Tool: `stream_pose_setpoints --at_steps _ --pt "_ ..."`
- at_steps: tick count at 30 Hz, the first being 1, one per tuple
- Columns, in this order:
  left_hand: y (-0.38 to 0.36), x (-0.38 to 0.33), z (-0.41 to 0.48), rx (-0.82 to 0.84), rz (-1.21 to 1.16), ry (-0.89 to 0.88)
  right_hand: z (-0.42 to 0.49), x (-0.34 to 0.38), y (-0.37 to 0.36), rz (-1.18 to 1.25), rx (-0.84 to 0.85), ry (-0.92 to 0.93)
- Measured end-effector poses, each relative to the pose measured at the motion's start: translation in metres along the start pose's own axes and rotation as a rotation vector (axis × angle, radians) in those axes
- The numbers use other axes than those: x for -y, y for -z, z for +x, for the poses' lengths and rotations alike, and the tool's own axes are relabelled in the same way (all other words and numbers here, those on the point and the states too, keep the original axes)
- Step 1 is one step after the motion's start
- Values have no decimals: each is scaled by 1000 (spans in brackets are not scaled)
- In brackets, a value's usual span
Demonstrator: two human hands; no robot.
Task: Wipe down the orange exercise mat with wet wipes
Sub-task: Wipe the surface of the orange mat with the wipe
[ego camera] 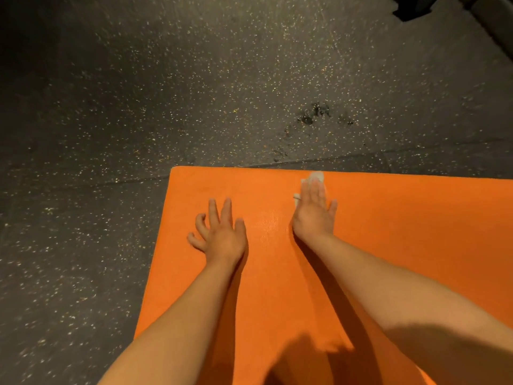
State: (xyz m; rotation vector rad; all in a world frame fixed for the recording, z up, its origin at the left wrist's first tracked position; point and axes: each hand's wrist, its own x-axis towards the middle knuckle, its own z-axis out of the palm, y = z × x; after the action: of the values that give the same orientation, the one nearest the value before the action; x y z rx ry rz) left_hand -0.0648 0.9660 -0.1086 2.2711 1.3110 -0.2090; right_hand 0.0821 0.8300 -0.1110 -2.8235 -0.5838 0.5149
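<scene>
The orange exercise mat (388, 232) lies flat on the floor and fills the lower right of the head view. Its far left corner is near the middle of the frame. My right hand (313, 212) is pressed flat on a white wet wipe (316, 177) close to the mat's far edge; the wipe shows beyond the fingertips and at the left of the hand. My left hand (219, 232) rests on the mat to the left with fingers spread and nothing in it. A faint damp sheen (268, 226) shows on the mat between the hands.
Dark speckled rubber flooring (138, 107) surrounds the mat on the left and far sides. A scuffed, stained patch (313, 115) marks the floor beyond the mat. Dark equipment (416, 6) sits at the top right corner.
</scene>
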Motion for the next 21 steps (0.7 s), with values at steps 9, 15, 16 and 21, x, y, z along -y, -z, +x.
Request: stream_pose_setpoints --at_steps 9,15,16,21 --pt "-4 -5 9 54 34 23 13 81 -22 -32 106 423" --pt "-1 -7 10 82 -5 45 36 55 -11 9 7 74" --pt "-1 -7 11 76 0 41 40 55 -10 20 -7 11" --pt "-2 -7 17 92 -6 33 36 88 -16 39 34 184"
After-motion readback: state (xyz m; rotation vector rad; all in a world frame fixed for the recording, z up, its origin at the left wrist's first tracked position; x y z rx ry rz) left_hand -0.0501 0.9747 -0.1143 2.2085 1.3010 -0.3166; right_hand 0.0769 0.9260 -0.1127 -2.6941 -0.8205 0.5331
